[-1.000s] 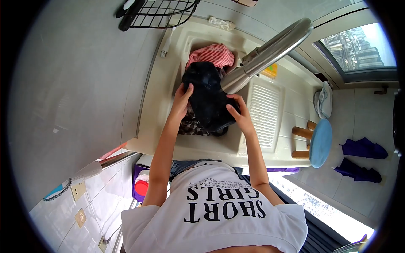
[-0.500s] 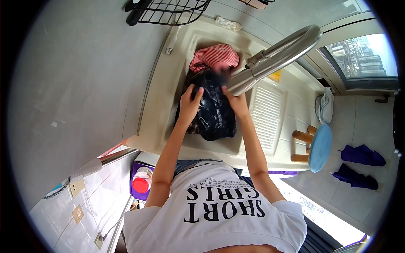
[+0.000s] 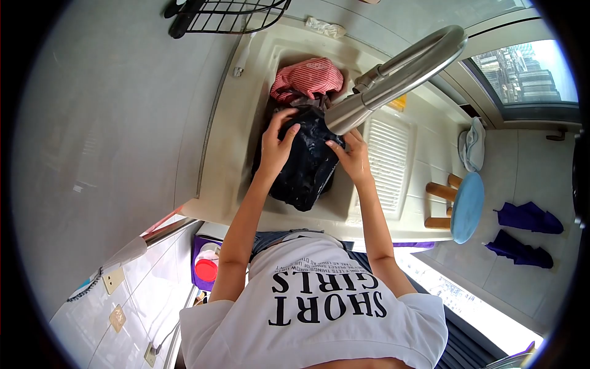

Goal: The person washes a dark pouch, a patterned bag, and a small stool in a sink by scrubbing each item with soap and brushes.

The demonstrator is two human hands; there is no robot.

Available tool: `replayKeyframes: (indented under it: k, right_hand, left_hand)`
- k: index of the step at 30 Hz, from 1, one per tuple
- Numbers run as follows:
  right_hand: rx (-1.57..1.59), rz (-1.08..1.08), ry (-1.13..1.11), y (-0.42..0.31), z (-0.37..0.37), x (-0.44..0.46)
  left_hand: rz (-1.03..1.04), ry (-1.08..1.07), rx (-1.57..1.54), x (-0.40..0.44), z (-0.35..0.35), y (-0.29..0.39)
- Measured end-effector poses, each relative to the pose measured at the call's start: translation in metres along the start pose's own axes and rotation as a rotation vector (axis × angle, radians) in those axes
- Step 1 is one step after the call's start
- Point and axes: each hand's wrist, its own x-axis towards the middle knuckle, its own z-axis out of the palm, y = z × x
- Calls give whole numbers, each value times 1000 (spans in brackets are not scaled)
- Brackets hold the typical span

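Judging by the grip, this is the two-handed working of a black cloth (image 3: pixel 302 169) in the sink (image 3: pixel 221 154) basin, mid-basin to near the front edge. Left hand (image 3: pixel 278 142) is half-curled round its far end; right hand (image 3: pixel 353 154) pinches its right side, though some fingertips are hidden, so can't tell how firmly. Fabric's shiny, creased, floppy; I'd say shifting it calls for both hands. Crumpled striped cloth (image 3: pixel 313 77) by the far edge, smooth metal faucet (image 3: pixel 393 80), ribbed washboard (image 3: pixel 385 163) past the right edge.
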Motion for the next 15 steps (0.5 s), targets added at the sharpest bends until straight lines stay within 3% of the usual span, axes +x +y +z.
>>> replayKeyframes:
  k: [4,7,9,14,15]
  right_hand:
    - [19,55,27,-7,0,1]
    - [110,-26,185,-11,5,1]
    - [-197,-103,184,-13,3,2]
    - [-191,-73,73,-5,11,8]
    - [-244,-146,69,-4,14,10]
  left_hand:
    - [34,8,158,7,10,-7]
    - [173,-35,252,9,22,-11]
    - [188,-31,274,7,28,-12]
    - [173,49,328,8,21,-12]
    - [144,84,325,10,19,-11]
